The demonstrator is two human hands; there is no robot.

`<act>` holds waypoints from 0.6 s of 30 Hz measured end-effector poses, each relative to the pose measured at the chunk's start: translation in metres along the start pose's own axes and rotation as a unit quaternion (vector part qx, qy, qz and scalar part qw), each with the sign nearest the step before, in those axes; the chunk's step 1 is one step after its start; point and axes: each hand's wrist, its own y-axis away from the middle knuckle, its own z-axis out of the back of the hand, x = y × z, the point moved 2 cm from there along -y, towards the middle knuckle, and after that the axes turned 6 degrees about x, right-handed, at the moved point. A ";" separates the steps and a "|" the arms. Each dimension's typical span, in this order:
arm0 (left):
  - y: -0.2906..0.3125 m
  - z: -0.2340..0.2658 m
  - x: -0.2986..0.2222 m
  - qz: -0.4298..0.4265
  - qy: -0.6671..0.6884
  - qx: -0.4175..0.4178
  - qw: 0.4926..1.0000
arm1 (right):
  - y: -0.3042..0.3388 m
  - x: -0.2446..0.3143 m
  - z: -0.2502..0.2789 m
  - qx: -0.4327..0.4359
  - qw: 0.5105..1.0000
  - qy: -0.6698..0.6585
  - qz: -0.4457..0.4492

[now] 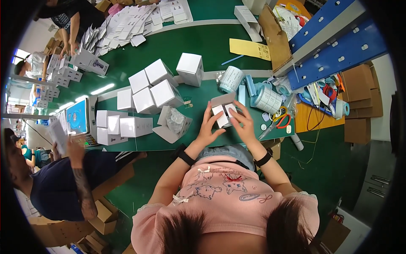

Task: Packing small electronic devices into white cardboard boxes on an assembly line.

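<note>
A small white carton stands on the green table edge in front of me, its top lid raised at the far side and its side flaps folded in. My left hand grips its left side, fingertips against one flap. From the right, my right hand holds the same carton, with fingers bent over the other flap. What lies inside is mostly hidden by flaps and fingers. To the left of my hands, an open white carton lies tipped, with a clear plastic bag bulging from it.
Several closed white cartons stand left. On the right are label rolls, red-handled scissors and a blue metal upright. A scale sits at the left edge. A co-worker holds a white carton there; papers lie far back.
</note>
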 end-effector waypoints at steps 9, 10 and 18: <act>-0.024 0.014 -0.037 -0.011 -0.017 -0.005 1.000 | 0.004 0.004 0.004 0.060 0.992 0.055 -0.096; -0.024 0.013 -0.037 0.002 0.021 -0.018 1.000 | 0.005 0.005 0.004 0.063 0.990 0.073 -0.103; -0.032 0.032 -0.039 -0.076 -0.109 0.076 0.988 | 0.029 -0.008 -0.008 -0.032 0.958 -0.243 -0.147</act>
